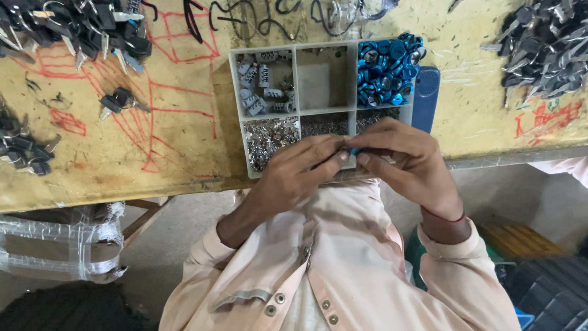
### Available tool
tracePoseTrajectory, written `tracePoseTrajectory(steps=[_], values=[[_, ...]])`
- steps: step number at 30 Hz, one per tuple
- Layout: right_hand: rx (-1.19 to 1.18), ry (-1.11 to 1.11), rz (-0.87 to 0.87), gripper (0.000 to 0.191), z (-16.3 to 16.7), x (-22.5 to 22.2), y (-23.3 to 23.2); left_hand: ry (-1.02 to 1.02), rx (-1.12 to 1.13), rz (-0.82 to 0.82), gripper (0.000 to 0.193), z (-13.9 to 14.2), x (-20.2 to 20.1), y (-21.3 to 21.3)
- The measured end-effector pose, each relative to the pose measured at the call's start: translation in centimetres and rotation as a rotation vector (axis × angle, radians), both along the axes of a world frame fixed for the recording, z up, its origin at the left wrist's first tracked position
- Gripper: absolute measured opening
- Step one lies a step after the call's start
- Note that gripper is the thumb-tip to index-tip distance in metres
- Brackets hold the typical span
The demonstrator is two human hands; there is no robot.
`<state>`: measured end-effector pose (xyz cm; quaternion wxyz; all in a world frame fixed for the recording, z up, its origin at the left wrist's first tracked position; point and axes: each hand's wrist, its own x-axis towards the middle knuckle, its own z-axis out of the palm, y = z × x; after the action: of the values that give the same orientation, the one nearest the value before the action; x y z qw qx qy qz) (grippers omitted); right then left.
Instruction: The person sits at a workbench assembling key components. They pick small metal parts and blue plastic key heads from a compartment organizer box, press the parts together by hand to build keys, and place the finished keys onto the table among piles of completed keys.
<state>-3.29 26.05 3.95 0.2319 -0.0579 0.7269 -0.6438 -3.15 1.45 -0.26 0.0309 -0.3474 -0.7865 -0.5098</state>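
My left hand [294, 175] and my right hand [407, 162] meet fingertip to fingertip over the near edge of a grey compartment tray [233, 92]. Between the fingertips sits a small blue round part [354, 151], mostly hidden by the fingers; both hands pinch it. The tray's far right compartment is full of blue round caps [389, 70]. Its far left compartment holds silver cylinders [263, 83], and the near left one holds tiny silver bits [271, 138]. The far middle compartment [324, 79] looks nearly bare.
The tray rests on a yellow worktop with red marker lines [177, 122]. Heaps of black-headed keys lie at the far left [79, 27], the left edge [21, 144] and the far right [545, 43]. One loose key [119, 101] lies left of the tray. A blue flat object [427, 95] sits beside the tray.
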Motion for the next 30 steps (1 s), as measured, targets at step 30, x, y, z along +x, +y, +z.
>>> tracePoseTrajectory(steps=[30], values=[[1.214, 0.761, -0.364, 0.026, -4.5, -9.3, 10.1, -0.126, 0.148, 0.302, 0.031, -0.5, 0.4, 1.7]])
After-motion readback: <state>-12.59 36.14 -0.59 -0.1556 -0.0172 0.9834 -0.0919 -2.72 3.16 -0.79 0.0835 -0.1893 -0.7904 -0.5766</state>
